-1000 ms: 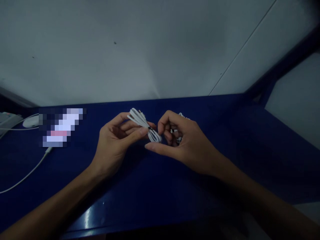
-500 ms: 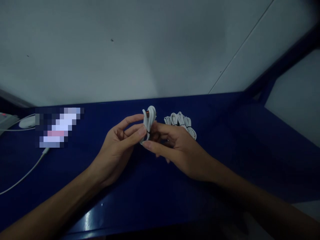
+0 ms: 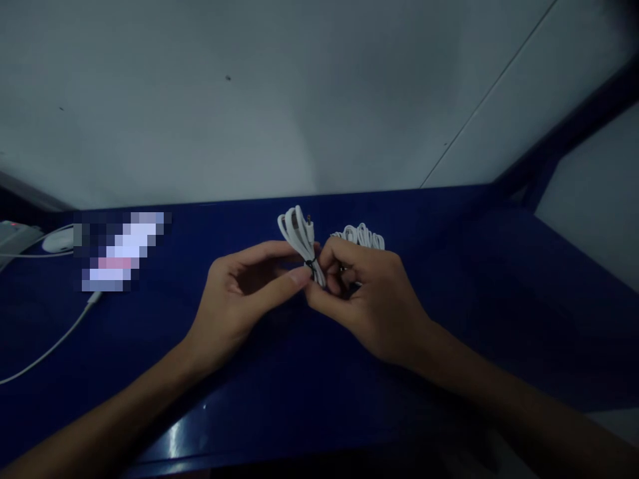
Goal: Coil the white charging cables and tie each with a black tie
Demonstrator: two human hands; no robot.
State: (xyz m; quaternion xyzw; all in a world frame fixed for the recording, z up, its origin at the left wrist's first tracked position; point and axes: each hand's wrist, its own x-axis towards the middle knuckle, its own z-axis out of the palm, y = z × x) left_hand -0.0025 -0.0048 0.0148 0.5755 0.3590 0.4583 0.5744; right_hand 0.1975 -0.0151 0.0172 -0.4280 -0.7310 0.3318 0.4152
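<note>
A white cable [image 3: 296, 226], folded into a looped bundle, stands tilted between my two hands above the blue table. A thin black tie cinches its middle, and a small metal plug tip sticks up at its right side. My left hand [image 3: 234, 293] pinches the bundle at the tie with thumb and fingers. My right hand [image 3: 372, 293] grips the lower end from the right with bent fingers, close to the tie. Behind the right hand, more bundled white cables [image 3: 364, 234] lie on the table, partly hidden by that hand.
At the left, a lit phone [image 3: 124, 253], blurred into blocks, lies on the blue table [image 3: 279, 399] with a white charging cord [image 3: 64, 344] plugged in. A white rounded object [image 3: 58, 241] and a white power strip [image 3: 14, 236] sit beyond it. A pale wall [image 3: 249, 133] rises behind.
The cable bundle has turned and shifted slightly right, so its loops fan out and the plug tip shows. My right-hand fingers have curled in more, covering more of the cables behind.
</note>
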